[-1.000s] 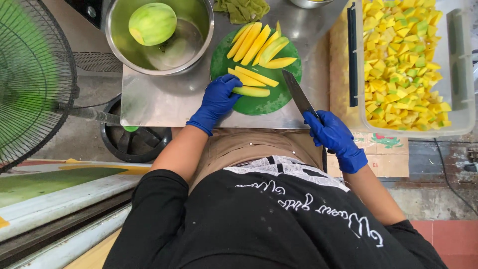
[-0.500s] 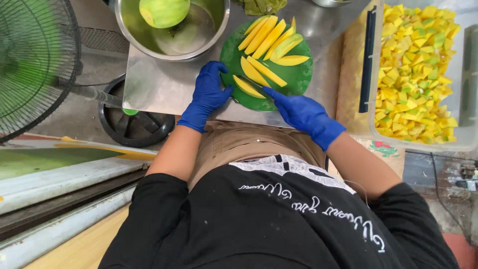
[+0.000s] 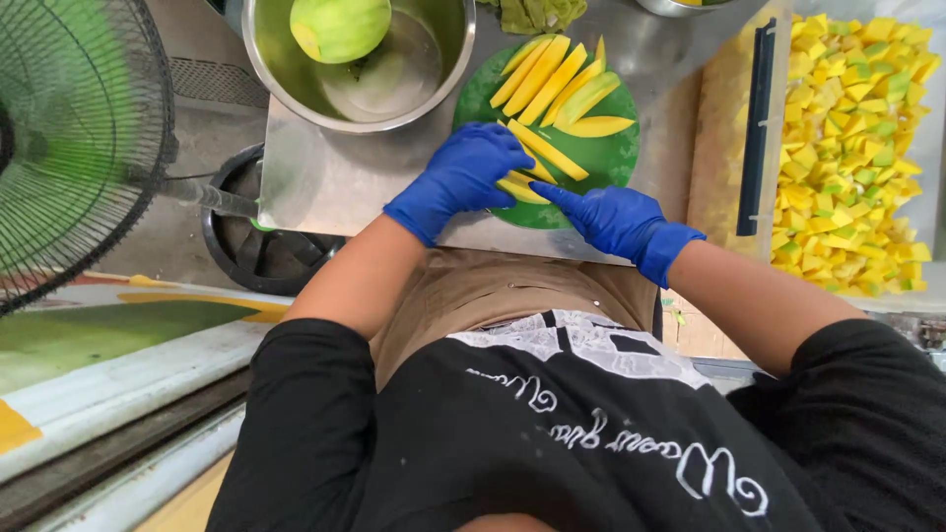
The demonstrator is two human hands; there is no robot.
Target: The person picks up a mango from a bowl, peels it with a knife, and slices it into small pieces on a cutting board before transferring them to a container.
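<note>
Head view, looking down. Left hand (image 3: 461, 179), in blue glove, fingers curled loosely over yellow mango slices (image 3: 522, 187) at near-left edge of the round green cutting board (image 3: 613, 158), pressing them down; not a full fist. Right hand (image 3: 616, 219), also blue-gloved, closed w/ index finger stretched toward the same slices; whatever it grips is hidden under the glove, so its hold can't be told. Further slices, long, smooth, yellow w/ pale green edges, fanned at far side of board (image 3: 557, 84). Board sits on a brushed-steel desk (image 3: 325, 177), matte w/ dull reflections. Far-left: shiny steel bowl (image 3: 448, 74) w/ a whole peeled pale green mango (image 3: 340, 28) inside; bowl's top cut off by frame. Right: clear plastic tub (image 3: 892, 296), dark handle (image 3: 757, 128), full of yellow-green mango cubes (image 3: 852, 148); partly out of frame. Green peel scraps (image 3: 537, 14) at top edge, mostly cut off. Left: wire fan guard (image 3: 74, 138) w/ dark round base (image 3: 261, 251) below desk. Lower half of view is the person's black top (image 3: 552, 443).
</note>
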